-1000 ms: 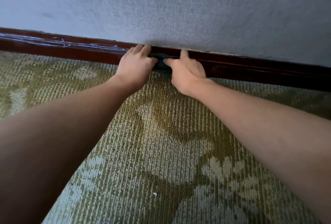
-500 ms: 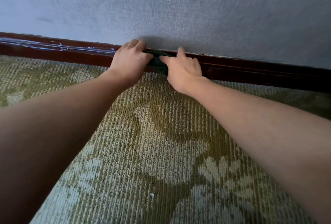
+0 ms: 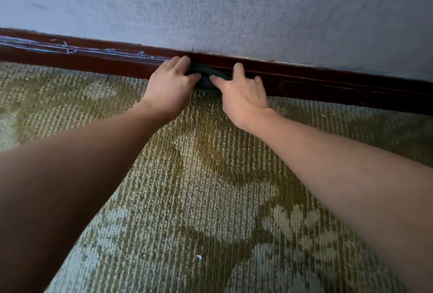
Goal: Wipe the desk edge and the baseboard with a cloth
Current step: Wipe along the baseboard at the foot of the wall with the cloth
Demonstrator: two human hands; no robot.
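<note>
A dark red-brown wooden baseboard point(image 3: 328, 84) runs along the foot of the wall, with pale scratch marks on its left stretch. A dark green cloth point(image 3: 207, 79) is bunched against the baseboard, mostly hidden between my hands. My left hand point(image 3: 171, 85) presses on the cloth's left side, fingers on the baseboard. On the right side of the cloth lies my right hand point(image 3: 243, 92), its thumb on the cloth and its fingers spread up on the baseboard. No desk edge is in view.
A pale grey textured wall point(image 3: 234, 11) rises above the baseboard. A green and beige patterned carpet point(image 3: 199, 187) covers the floor, with a small white speck point(image 3: 199, 257) near the bottom middle.
Both hands and the cloth have slid a little along the baseboard; the cloth now sits lower, bulging down toward the carpet between the hands.
</note>
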